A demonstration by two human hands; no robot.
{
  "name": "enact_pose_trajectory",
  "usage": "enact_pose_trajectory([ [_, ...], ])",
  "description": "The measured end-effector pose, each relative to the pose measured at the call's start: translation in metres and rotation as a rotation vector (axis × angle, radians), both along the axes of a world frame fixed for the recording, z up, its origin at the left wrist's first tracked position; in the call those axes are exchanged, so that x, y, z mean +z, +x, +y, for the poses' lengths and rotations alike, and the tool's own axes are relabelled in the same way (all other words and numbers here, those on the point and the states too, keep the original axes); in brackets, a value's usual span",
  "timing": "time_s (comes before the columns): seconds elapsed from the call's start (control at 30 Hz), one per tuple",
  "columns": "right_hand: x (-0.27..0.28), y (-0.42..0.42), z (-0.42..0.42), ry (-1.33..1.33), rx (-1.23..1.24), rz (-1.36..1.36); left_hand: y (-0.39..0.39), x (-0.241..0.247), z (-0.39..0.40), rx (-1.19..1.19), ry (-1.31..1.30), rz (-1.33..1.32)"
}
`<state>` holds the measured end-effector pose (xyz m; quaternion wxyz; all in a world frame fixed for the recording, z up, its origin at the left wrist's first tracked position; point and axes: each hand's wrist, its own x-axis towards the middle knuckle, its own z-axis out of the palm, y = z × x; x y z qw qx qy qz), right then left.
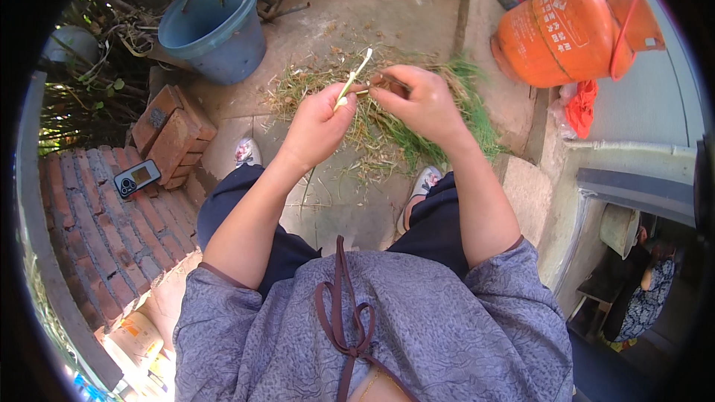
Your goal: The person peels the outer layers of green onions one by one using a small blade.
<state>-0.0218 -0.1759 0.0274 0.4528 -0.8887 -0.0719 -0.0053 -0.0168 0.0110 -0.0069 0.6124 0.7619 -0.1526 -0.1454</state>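
My left hand point(324, 120) grips a pale green plant stalk point(353, 78), whose whitish end points up and away from me. Close by, the fingertips of my right hand point(413, 100) meet the stalk's side near my left thumb. A thin dark object point(395, 82), perhaps a small blade, lies within the curled right fingers; most of it is hidden. Below both hands, a heap of green feathery stems point(472, 106) and dry trimmings point(301, 89) spreads over the paved ground.
A blue bucket point(246, 47) stands ahead on the left, by stacked bricks point(176, 123). On a brick ledge point(106, 229) lies a phone point(137, 178). At right are an orange gas cylinder point(550, 33), a red plastic bag point(582, 109) and a person point(642, 301) beyond an opening.
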Motion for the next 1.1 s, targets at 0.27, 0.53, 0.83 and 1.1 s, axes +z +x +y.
enact_pose_trajectory([
  [0.27, -0.019, 0.003, -0.002, 0.274, -0.09, 0.193, -0.004, 0.001, -0.004, -0.029, 0.173, -0.217],
  [0.53, -0.023, 0.019, -0.026, 0.513, -0.579, 0.185, -0.001, 0.005, 0.0, 0.023, -0.096, 0.085],
  [0.83, -0.02, 0.001, 0.022, 0.567, -0.213, 0.213, 0.01, 0.008, 0.008, -0.039, -0.933, 0.964],
  [1.1, -0.02, -0.001, 0.029, 0.568, -0.241, 0.13, 0.013, 0.012, 0.003, -0.063, -0.879, 0.963],
])
